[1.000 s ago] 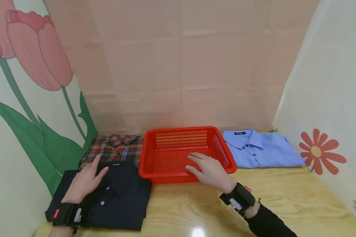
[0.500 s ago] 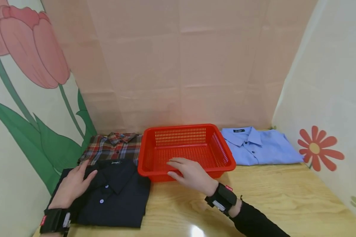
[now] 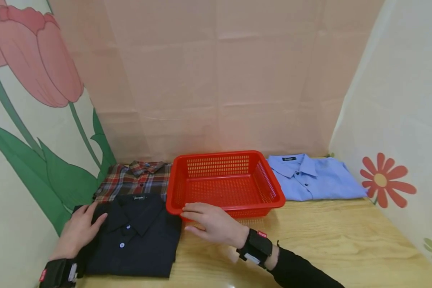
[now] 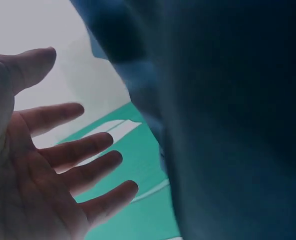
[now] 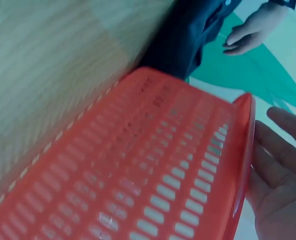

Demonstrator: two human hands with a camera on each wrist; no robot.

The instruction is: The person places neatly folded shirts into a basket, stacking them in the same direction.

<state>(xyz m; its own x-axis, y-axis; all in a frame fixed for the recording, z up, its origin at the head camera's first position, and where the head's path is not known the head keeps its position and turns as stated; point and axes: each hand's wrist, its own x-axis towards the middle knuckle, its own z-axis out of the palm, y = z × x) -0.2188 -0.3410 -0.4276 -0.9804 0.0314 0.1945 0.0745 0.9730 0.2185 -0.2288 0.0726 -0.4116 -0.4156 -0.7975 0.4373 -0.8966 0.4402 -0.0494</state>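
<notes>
A folded dark navy shirt [image 3: 138,240] with pale buttons lies at the front left of the table. Over its left side is my left hand [image 3: 77,232]; in the left wrist view its fingers [image 4: 82,150] are spread, apart from the dark cloth [image 4: 238,120]. My right hand [image 3: 214,224], fingers extended, hovers by the front left part of the red plastic basket [image 3: 227,209]. From the right wrist, that hand [image 5: 283,175] appears close along the basket's rim [image 5: 245,135], holding nothing. The basket's inside is bare.
Behind the navy shirt lies a folded plaid shirt [image 3: 129,182], partly covered by it. A folded light blue shirt [image 3: 315,178] lies right of the basket. The wooden table [image 3: 309,236] is bounded by a pink-brown backdrop [image 3: 216,80] and side walls with printed flowers.
My right hand has moved left and toward me, from over the basket to its front edge. My left hand has shifted left and down to the navy shirt's left side. The shirts stay put.
</notes>
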